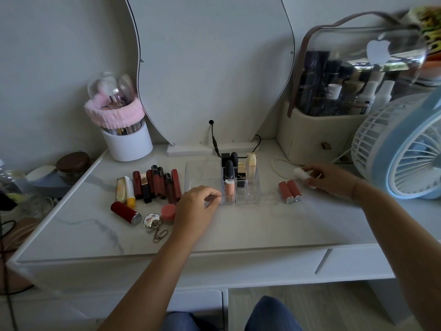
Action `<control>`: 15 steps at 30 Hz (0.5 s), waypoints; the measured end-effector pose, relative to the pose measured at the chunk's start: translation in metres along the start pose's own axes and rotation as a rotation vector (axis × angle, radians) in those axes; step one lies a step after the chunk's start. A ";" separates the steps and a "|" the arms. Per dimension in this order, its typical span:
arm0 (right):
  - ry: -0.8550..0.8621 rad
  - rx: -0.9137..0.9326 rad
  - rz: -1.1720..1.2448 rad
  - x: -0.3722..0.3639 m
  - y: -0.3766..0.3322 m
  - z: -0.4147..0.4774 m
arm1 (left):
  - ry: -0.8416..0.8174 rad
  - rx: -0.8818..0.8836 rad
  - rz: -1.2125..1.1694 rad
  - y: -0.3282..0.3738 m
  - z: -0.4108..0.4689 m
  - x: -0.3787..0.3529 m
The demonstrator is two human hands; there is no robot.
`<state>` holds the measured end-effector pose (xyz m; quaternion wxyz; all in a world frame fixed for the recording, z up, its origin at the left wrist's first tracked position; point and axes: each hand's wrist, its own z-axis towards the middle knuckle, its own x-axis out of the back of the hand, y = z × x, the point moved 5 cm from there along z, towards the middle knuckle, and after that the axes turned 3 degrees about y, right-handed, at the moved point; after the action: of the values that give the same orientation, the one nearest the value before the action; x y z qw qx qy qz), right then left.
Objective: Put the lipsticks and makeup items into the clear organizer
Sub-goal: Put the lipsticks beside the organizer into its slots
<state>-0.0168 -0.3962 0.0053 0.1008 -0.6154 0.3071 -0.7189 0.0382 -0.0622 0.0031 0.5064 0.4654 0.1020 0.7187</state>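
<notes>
Left hand (198, 203) grips clear organizer (251, 195) (front edge); right hand (328, 179) holds white tube (300, 173).

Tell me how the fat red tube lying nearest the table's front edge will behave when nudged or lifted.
The fat red tube lies on its side and looks round, so a sideways nudge would probably roll it across the smooth table. It looks rigid, so it should lift without bending. Its shell seems glossy, perhaps slippery in a loose pinch.

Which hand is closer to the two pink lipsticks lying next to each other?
Right. The right hand, holding a white item, is just beside the pink lipsticks; the left hand grips the clear organizer, farther off.
</notes>
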 end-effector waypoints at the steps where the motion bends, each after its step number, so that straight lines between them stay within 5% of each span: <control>1: 0.039 0.008 0.017 0.002 -0.004 0.000 | 0.002 -0.002 0.000 0.000 0.000 0.000; 7: 0.148 0.166 0.473 0.006 -0.074 -0.013 | -0.001 0.003 -0.006 0.000 0.000 0.000; 15: 0.324 0.357 0.195 -0.019 -0.140 -0.017 | -0.001 0.015 -0.022 0.001 -0.001 0.002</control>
<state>0.0043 -0.2697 0.0679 0.2261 -0.4323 0.2454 -0.8377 0.0362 -0.0608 0.0040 0.5109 0.4682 0.1121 0.7122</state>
